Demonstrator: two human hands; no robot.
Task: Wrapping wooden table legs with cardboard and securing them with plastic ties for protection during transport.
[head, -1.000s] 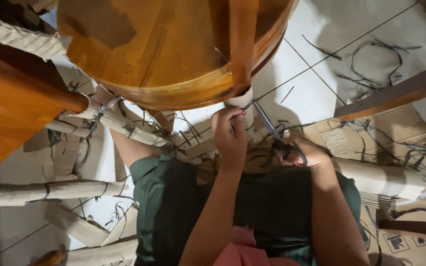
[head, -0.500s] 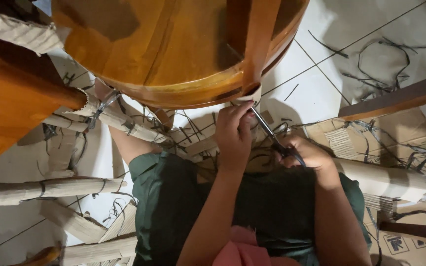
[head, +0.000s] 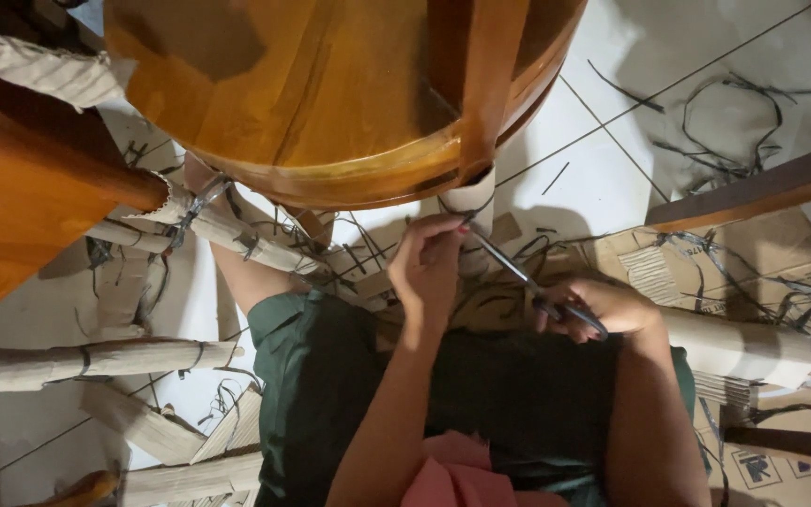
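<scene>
The left hand (head: 432,263) pinches the paper wrapping (head: 473,202) at the base of a wooden leg (head: 490,84), just under the rim of the round wooden tabletop (head: 330,94). The right hand (head: 603,308) grips scissors (head: 527,282), whose blades point up-left to the wrapping beside the left fingers. Wrapped legs (head: 96,361) crowd the left; flattened cardboard (head: 706,263) lies right. Bare white floor tile (head: 612,160), strewn with black strap scraps (head: 734,113), lies far right.
</scene>
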